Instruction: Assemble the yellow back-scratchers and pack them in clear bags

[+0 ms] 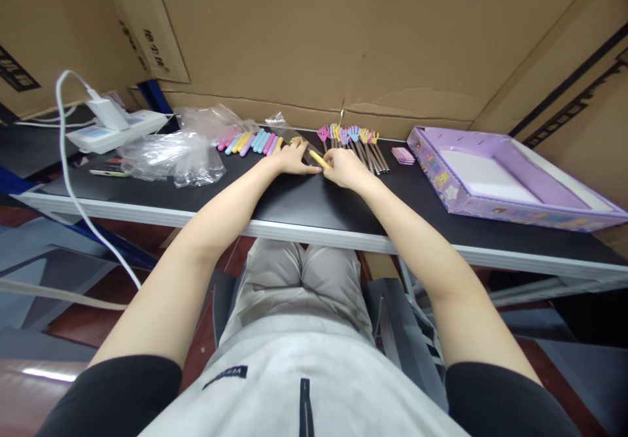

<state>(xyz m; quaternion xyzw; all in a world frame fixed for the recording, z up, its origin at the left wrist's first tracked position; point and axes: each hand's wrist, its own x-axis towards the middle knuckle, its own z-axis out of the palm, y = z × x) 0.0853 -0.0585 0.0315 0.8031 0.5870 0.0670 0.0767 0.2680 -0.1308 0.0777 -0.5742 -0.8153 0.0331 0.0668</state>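
Note:
Both my hands rest on the black table near its far side. My right hand is closed in a pinch on a yellow stick that points to the left. My left hand lies flat with its fingers stretched out, pressing on a clear plastic sleeve beside the stick's tip. Just behind the hands lies a row of pastel hand-shaped scratchers with metal stems. To the left lies a row of pink, yellow, blue and purple handles.
An open purple box sits at the right, a small pink packet beside it. Crumpled clear bags lie at the left, with a white power strip and cable behind. Cardboard walls the back.

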